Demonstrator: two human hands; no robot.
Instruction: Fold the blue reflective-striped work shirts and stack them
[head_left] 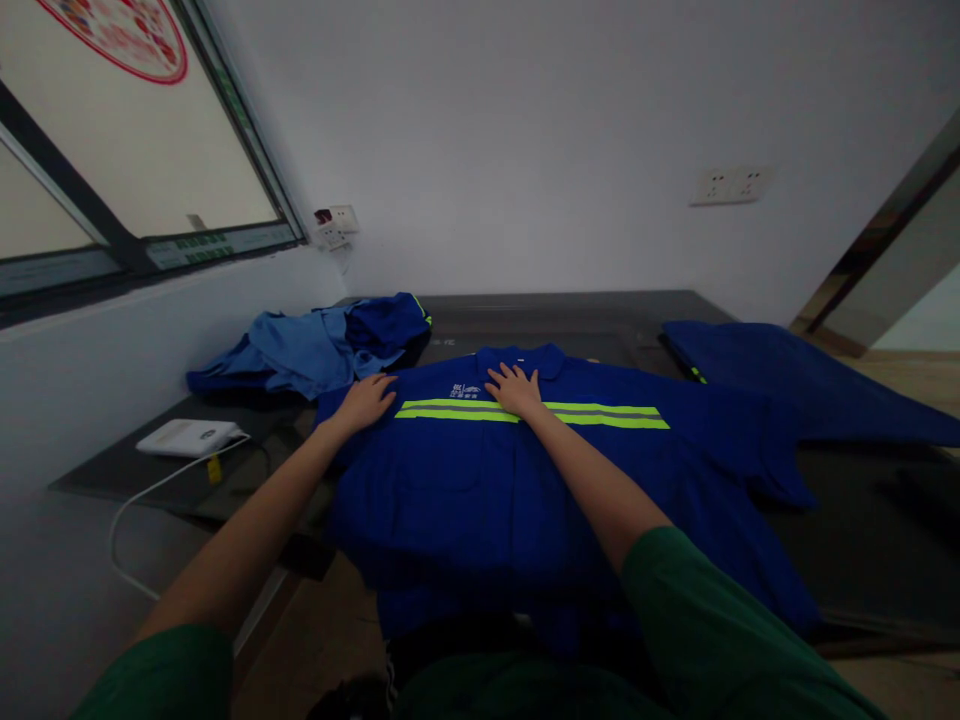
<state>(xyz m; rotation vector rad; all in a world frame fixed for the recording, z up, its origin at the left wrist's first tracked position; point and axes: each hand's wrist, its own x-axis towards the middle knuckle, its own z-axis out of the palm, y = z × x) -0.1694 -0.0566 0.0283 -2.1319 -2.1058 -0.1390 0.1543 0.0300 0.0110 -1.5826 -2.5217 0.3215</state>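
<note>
A blue work shirt [525, 480] with two yellow-green reflective stripes [600, 415] across the chest lies spread flat, front up, on a dark table [570, 310]. Its collar points to the table's far edge and its hem hangs over the near edge toward the person. The left hand [367, 400] rests palm down on the shirt's left shoulder, near the left end of the stripes. The right hand [514, 388] lies flat with fingers spread just below the collar, touching the upper stripe. Neither hand grips anything; both are open and pressing on cloth.

The shirt looks like light, soft woven fabric: it should drape and crease easily, slide a little on the smooth tabletop, and nothing in it seems fragile. The reflective bands are probably a little stiffer than the rest. The shoulder seams, the collar and the sleeve ends would be fair places to pinch it, since the cloth is doubled there.

At the far left corner sits a rumpled heap of lighter and darker blue garments [315, 345]. Along the right edge lies another dark blue garment [787, 375], apparently spread out, though the dim light hides its shape. A white device [187, 437] with a cord sits at the left edge. No container shows on the table.
</note>
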